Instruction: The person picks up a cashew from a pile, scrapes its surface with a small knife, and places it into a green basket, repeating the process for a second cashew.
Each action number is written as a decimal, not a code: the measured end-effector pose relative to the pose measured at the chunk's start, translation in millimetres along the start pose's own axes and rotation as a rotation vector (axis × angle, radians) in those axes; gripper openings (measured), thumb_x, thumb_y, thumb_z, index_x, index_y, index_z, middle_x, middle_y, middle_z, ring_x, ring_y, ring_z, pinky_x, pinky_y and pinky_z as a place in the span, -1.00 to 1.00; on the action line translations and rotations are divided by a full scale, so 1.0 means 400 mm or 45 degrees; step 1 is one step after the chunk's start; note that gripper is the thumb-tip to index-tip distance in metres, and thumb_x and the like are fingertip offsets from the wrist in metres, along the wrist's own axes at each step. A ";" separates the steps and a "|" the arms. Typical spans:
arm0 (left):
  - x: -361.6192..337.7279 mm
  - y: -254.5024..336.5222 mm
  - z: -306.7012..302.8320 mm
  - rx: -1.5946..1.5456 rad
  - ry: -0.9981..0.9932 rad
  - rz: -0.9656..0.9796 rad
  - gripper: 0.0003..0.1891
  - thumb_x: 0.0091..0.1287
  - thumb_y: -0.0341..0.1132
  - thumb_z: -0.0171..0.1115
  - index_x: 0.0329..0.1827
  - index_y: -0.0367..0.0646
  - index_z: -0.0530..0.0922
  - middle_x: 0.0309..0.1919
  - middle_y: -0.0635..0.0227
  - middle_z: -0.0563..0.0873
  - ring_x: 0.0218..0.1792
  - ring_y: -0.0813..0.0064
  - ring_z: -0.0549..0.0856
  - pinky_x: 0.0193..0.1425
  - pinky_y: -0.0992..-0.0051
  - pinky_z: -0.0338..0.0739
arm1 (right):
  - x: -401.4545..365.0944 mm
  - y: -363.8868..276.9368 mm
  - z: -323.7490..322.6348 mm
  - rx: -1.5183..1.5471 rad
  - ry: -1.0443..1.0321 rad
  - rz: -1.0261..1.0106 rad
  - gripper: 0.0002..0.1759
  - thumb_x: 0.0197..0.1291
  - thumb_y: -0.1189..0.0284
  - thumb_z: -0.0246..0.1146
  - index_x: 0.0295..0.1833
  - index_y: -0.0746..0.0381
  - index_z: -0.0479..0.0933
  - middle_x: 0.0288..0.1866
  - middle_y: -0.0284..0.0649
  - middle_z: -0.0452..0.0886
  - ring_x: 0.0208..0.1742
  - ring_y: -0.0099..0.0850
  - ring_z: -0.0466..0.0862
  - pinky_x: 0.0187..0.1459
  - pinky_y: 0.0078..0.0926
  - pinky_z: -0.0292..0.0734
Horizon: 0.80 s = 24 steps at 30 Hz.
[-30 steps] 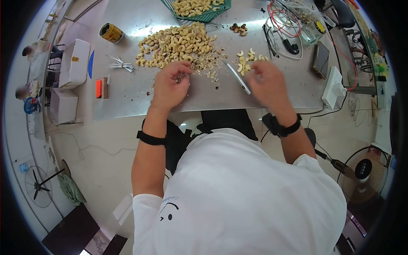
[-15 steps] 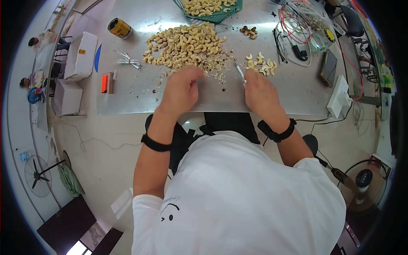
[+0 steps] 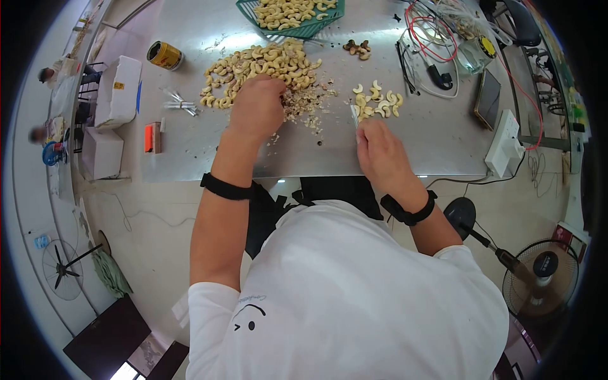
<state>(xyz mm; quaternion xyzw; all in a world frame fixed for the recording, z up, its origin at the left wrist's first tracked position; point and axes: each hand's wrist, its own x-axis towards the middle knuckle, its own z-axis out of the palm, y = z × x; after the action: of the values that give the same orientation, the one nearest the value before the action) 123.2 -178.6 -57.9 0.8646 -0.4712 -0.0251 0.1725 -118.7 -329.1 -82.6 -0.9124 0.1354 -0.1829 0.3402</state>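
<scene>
Right grip (image 3: 382, 152) (tool (image 3: 354, 117)); table edge (image 3: 316, 174) near

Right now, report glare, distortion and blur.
Head view, top: pale glare on the metal tabletop beside the green basket; head view, sides: strong fisheye curvature, outer borders black; head view, centre: cashew pile and right hand reasonably crisp, no marked motion blur.

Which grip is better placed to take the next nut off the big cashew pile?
Left, I'd judge. The left grip is already at the near edge of the big cashew pile; the right grip holds a slim silver tool, near the smaller cashew group.
</scene>
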 end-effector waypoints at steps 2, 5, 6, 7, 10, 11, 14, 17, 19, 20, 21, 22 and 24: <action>0.004 -0.003 0.003 0.000 0.014 0.027 -0.82 0.24 -0.55 0.22 -0.18 -0.21 0.75 -0.21 0.08 0.73 -0.06 -0.03 0.72 0.06 0.11 0.62 | 0.004 0.004 -0.002 0.061 0.027 -0.010 -0.78 0.32 0.62 0.25 0.01 0.25 0.41 -0.16 0.01 0.55 -0.18 0.12 0.63 -0.20 0.00 0.57; 0.008 -0.009 0.005 0.017 -0.013 0.038 -0.85 0.24 -0.55 0.22 -0.21 -0.22 0.72 -0.22 0.08 0.72 -0.05 -0.03 0.71 0.06 0.11 0.62 | 0.007 0.004 -0.006 0.147 0.044 -0.018 -0.79 0.32 0.64 0.24 0.01 0.25 0.41 -0.16 0.01 0.53 -0.20 0.11 0.62 -0.21 -0.03 0.55; 0.010 -0.010 0.004 0.025 -0.030 0.036 -0.86 0.25 -0.55 0.22 -0.21 -0.22 0.71 -0.22 0.08 0.72 -0.05 -0.03 0.71 0.06 0.10 0.62 | 0.008 0.003 -0.008 0.173 0.045 -0.020 -0.79 0.33 0.64 0.23 0.01 0.25 0.41 -0.17 0.01 0.53 -0.21 0.11 0.62 -0.22 -0.04 0.55; 0.012 -0.010 0.002 0.017 -0.054 0.036 -0.86 0.24 -0.55 0.22 -0.21 -0.23 0.71 -0.21 0.08 0.72 -0.05 -0.03 0.71 0.07 0.10 0.62 | 0.008 0.002 -0.009 0.198 0.044 -0.020 -0.79 0.33 0.65 0.22 0.01 0.25 0.40 -0.17 0.00 0.52 -0.21 0.10 0.62 -0.22 -0.05 0.55; 0.011 -0.014 -0.001 0.001 -0.076 0.046 -0.86 0.24 -0.56 0.23 -0.20 -0.23 0.69 -0.20 0.07 0.71 -0.04 -0.04 0.70 0.07 0.11 0.61 | 0.008 0.001 -0.007 0.254 0.047 -0.026 -0.77 0.32 0.67 0.21 0.03 0.25 0.39 -0.17 -0.01 0.51 -0.23 0.08 0.61 -0.21 -0.09 0.55; 0.008 -0.017 0.001 -0.001 -0.052 0.055 -0.85 0.23 -0.57 0.23 -0.19 -0.22 0.69 -0.19 0.07 0.71 -0.05 -0.04 0.70 0.07 0.11 0.61 | 0.008 0.002 -0.005 0.259 0.050 -0.029 -0.76 0.32 0.68 0.21 0.03 0.25 0.39 -0.17 -0.01 0.51 -0.23 0.07 0.61 -0.21 -0.10 0.55; 0.005 -0.035 0.008 -0.007 -0.011 0.132 -0.80 0.18 -0.59 0.19 -0.19 -0.21 0.70 -0.22 0.05 0.71 -0.05 -0.06 0.70 0.06 0.08 0.61 | 0.008 0.004 0.000 0.287 0.066 -0.026 -0.74 0.32 0.70 0.20 0.05 0.26 0.37 -0.18 -0.01 0.50 -0.24 0.05 0.61 -0.22 -0.12 0.54; 0.002 -0.039 -0.002 -0.032 -0.028 0.149 -0.79 0.16 -0.61 0.25 -0.16 -0.22 0.70 -0.20 0.05 0.70 -0.05 -0.07 0.69 0.07 0.10 0.61 | 0.006 0.014 0.010 0.352 0.059 0.025 -0.76 0.36 0.69 0.20 0.05 0.25 0.36 -0.19 -0.04 0.50 -0.27 -0.03 0.63 -0.24 -0.17 0.55; 0.000 -0.038 -0.014 -0.070 -0.035 0.101 -0.79 0.18 -0.60 0.31 -0.12 -0.24 0.70 -0.18 0.08 0.70 -0.07 -0.01 0.70 0.05 0.15 0.62 | 0.003 0.013 0.011 0.465 0.022 0.104 -0.77 0.40 0.67 0.18 0.08 0.25 0.36 -0.19 -0.08 0.50 -0.28 -0.15 0.65 -0.26 -0.24 0.58; -0.002 -0.039 -0.019 -0.095 -0.028 0.062 -0.79 0.20 -0.59 0.33 -0.11 -0.24 0.69 -0.18 0.10 0.70 -0.08 0.05 0.72 0.03 0.18 0.63 | 0.003 0.008 0.009 0.552 -0.007 0.157 -0.77 0.42 0.66 0.18 0.10 0.25 0.35 -0.18 -0.11 0.50 -0.28 -0.23 0.67 -0.26 -0.29 0.60; -0.003 -0.040 -0.027 -0.119 -0.018 0.021 -0.79 0.22 -0.58 0.35 -0.09 -0.25 0.69 -0.18 0.13 0.70 -0.10 0.11 0.74 0.01 0.22 0.64 | 0.005 0.002 0.007 0.639 -0.038 0.208 -0.77 0.44 0.65 0.17 0.12 0.26 0.35 -0.17 -0.14 0.50 -0.28 -0.31 0.68 -0.27 -0.34 0.62; -0.007 -0.040 -0.037 -0.284 -0.001 -0.063 -0.82 0.27 -0.57 0.35 -0.08 -0.26 0.69 -0.16 0.17 0.72 -0.11 0.20 0.75 -0.01 0.27 0.66 | 0.009 -0.006 0.006 0.742 -0.051 0.283 -0.76 0.45 0.65 0.15 0.15 0.26 0.35 -0.15 -0.16 0.49 -0.27 -0.37 0.68 -0.27 -0.39 0.64; -0.027 -0.031 -0.056 -0.605 0.035 -0.240 -0.86 0.36 -0.54 0.36 -0.05 -0.27 0.67 -0.12 0.24 0.75 -0.13 0.38 0.78 -0.04 0.39 0.69 | 0.018 -0.030 0.004 0.955 -0.087 0.434 -0.73 0.48 0.65 0.12 0.21 0.27 0.34 -0.11 -0.21 0.49 -0.24 -0.49 0.69 -0.26 -0.48 0.67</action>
<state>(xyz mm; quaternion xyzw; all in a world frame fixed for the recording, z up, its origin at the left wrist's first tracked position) 132.0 -157.3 -42.2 0.8402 -0.3669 -0.1393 0.3743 -110.2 -321.9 -74.1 -0.6950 0.1973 -0.1302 0.6790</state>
